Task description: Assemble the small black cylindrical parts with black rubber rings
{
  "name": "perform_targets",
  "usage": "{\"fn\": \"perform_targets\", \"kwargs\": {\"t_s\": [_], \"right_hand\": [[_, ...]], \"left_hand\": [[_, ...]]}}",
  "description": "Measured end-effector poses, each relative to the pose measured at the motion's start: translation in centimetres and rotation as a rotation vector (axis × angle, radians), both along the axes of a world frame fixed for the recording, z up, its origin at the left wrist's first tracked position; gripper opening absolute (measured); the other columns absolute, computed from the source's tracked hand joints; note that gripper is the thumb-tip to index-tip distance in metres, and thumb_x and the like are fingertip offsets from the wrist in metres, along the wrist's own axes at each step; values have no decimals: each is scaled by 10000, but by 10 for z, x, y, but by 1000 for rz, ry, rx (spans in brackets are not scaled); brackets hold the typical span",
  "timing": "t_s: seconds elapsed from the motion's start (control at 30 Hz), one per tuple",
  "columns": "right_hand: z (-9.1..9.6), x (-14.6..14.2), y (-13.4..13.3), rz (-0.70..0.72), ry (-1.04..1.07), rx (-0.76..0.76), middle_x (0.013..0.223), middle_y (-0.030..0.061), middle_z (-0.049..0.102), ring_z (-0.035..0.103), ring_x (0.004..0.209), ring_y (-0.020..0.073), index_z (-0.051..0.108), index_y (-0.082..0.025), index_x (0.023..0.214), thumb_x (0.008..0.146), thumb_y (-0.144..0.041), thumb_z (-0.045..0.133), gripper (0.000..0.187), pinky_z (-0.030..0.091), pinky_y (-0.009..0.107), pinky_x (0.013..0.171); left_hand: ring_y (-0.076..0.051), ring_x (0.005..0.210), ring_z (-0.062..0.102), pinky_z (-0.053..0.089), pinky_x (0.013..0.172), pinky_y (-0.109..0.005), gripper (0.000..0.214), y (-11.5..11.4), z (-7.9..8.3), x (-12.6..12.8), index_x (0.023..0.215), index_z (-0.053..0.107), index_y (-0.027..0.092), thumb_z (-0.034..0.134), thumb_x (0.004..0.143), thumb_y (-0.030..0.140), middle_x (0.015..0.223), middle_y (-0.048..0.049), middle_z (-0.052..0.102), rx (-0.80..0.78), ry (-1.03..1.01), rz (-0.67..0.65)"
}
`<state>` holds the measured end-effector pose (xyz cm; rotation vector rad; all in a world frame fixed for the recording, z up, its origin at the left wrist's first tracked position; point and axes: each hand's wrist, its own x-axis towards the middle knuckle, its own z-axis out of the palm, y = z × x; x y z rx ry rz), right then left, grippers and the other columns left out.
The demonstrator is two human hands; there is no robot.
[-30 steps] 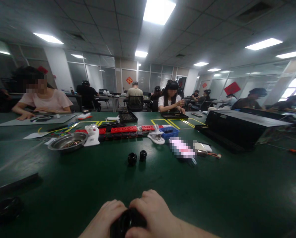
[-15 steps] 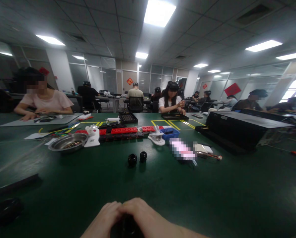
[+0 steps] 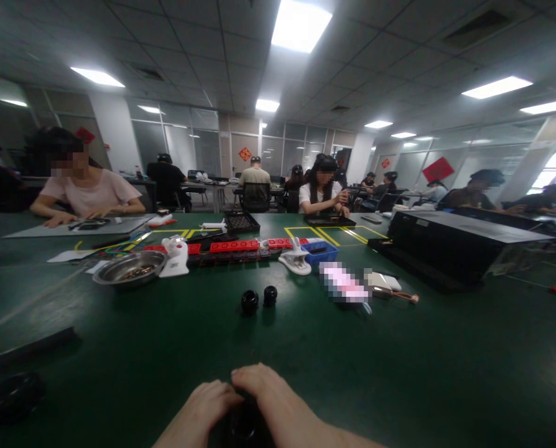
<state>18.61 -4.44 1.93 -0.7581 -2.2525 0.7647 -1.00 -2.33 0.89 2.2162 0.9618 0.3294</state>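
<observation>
At the bottom edge of the view my left hand [image 3: 203, 410] and my right hand [image 3: 278, 407] are closed together around a small black object [image 3: 241, 426], which is mostly hidden between the fingers. Both hands rest low over the green table [image 3: 399, 373]. Farther out on the table stand two small black round parts [image 3: 259, 298], side by side and apart from my hands.
A metal bowl [image 3: 129, 269], a white clip device [image 3: 175, 256], a row of red blocks [image 3: 234, 246], a blue bin [image 3: 319, 251] and a large black case [image 3: 450, 244] lie beyond. A black tray edge [image 3: 26, 348] sits at left. Other people work at the far side.
My hands have drawn slightly closer together and lower in view, covering more of the black object. The view has tilted a little; the table items have not moved.
</observation>
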Motion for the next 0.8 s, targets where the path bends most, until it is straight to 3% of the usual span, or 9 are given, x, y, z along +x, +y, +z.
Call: {"fn": "perform_targets", "kwargs": {"t_s": [0.1,0.2,0.3,0.4,0.53,0.67,0.8], "right_hand": [[-10,-4,2,-130,-93,38,1211,172,508,467,1104,286,410,-133,1235,705,-480,596,661,368,412,939],[-18,-10,3,-223,-181,62,1058,148,596,554,926,277,471,-140,1171,632,-514,650,680,446,394,822],[-12,-8,1,-159,-162,-2,1000,109,621,583,851,233,510,-150,1121,627,-421,673,587,473,340,775],[0,-3,-1,-54,-67,-105,1105,119,578,568,959,216,463,-133,1188,641,-290,652,600,462,297,825],[-6,-6,1,-105,-101,-33,1181,169,522,503,1059,280,429,-108,1217,635,-401,665,693,413,394,900],[-18,-13,4,-220,-186,50,985,123,612,566,855,256,521,-143,1079,606,-486,680,605,471,377,764],[-4,-6,-3,-102,-88,-62,1037,101,595,575,893,215,505,-153,1110,653,-338,656,516,476,308,777]], "left_hand": [[-246,907,536,421,824,-353,462,-1,-1,1,1001,622,242,715,625,492,1013,-37,630,6,11,33],[-229,861,547,437,786,-329,446,-3,0,2,976,631,237,719,618,489,975,-34,639,1,2,37],[-226,865,549,439,797,-336,414,-5,2,3,976,626,251,712,632,464,975,-24,637,-12,-40,62],[-239,897,544,433,817,-356,392,-6,4,4,967,622,245,706,643,449,1000,-28,629,-27,-40,98],[-258,939,532,411,854,-368,447,-4,6,4,973,609,219,721,621,469,1033,-46,618,-41,13,38],[-238,897,539,417,829,-348,451,-4,3,3,985,600,232,704,634,495,996,-33,620,-34,-14,77],[-239,882,541,431,797,-349,396,-4,0,2,970,603,229,684,661,463,987,-34,623,-30,-4,59]]}}
